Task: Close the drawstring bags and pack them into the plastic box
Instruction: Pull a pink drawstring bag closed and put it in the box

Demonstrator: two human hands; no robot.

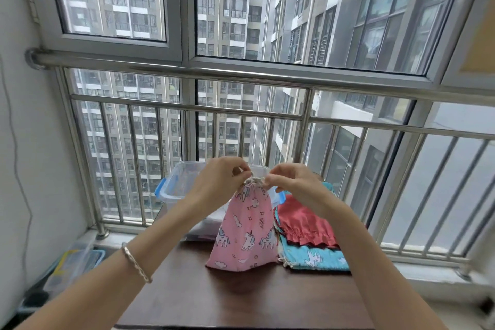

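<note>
The left hand (222,182) and right hand (292,182) meet at the gathered neck of the pink bag (246,233), each grip pinched shut on the cord there. The bag stands upright, long axis vertical, its foot on the bench (241,297). The plastic box (182,182) sits just behind it, slightly left, so I'd say the left hand is nearer. A red bag (305,225) and a blue bag (316,257) lie to the right.

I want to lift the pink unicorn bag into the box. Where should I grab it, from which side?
Probably the gathered neck of the pink bag, from above: it is cinched narrow and points up, while the body flares wide below.
</note>
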